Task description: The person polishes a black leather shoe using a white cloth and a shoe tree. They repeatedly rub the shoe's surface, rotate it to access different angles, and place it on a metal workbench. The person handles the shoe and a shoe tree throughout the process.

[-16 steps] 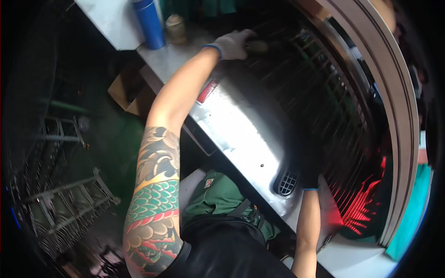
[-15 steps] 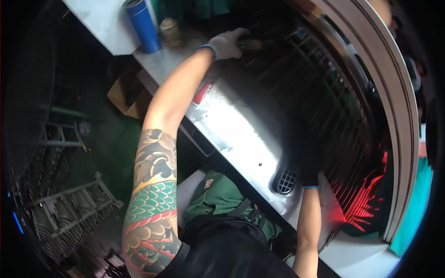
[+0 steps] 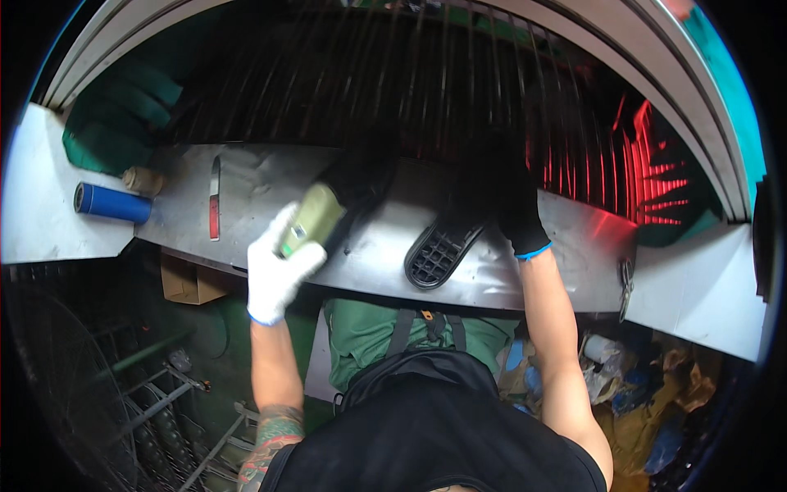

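Shoe soles are what both gloved hands are busy with, over a steel bench that runs across the middle of the view. Nearest the camera, below the bench edge, is the person's own black top and a green apron (image 3: 361, 328) with grey straps. On the bench (image 3: 574, 246), the left hand (image 3: 279, 266), in a white glove with a blue cuff, is closed around an olive-green sole (image 3: 311, 220) that tilts up and away from the wrist toward a dark shape under the rack. Just to its right a black sole (image 3: 438, 256) lies tread-up on the steel, its lattice pattern showing, with its toe end near the bench's front edge. The right hand (image 3: 512, 209), in a black glove with a blue cuff, reaches over the far end of that black sole; its fingers are lost in shadow, so whether it grips anything cannot be told. Further left along the bench lie a knife (image 3: 214, 199) with a red handle, a small tan roll (image 3: 141, 179) and a blue cylinder (image 3: 111, 202) on its side. Behind everything, a rack of dark wire bars (image 3: 426, 90) arches over a red glow (image 3: 648, 172) on the right.
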`<state>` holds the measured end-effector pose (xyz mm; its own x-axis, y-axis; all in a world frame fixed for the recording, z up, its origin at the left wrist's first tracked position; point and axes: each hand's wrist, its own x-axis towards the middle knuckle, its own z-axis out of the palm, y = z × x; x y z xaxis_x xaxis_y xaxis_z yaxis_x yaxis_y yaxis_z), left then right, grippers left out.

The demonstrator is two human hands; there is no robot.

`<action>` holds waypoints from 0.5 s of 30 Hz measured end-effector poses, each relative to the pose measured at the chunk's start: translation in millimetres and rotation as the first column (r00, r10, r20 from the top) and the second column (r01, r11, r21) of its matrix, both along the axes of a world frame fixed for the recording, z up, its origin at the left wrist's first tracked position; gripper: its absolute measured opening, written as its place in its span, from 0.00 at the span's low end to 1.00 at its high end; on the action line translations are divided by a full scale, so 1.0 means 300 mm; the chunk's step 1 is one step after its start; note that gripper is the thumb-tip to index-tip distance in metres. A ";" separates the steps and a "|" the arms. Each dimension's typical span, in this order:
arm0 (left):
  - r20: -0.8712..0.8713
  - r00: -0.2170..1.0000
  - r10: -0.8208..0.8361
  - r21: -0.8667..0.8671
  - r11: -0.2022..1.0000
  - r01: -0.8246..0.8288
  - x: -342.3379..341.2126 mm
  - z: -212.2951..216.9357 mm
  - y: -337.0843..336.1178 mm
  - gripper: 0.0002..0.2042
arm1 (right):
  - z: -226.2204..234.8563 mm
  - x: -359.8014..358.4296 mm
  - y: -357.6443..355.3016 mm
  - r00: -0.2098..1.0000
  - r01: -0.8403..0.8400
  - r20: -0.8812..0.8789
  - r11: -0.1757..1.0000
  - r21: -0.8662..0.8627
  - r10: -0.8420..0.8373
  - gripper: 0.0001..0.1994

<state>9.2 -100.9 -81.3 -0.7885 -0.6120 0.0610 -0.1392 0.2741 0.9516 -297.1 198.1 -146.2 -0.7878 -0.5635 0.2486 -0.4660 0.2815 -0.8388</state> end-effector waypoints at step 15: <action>-0.438 0.883 0.167 0.833 0.444 0.330 0.046 0.039 0.234 0.40 | 0.039 0.090 -0.081 0.995 -0.041 -0.087 0.999 0.006 0.041 0.22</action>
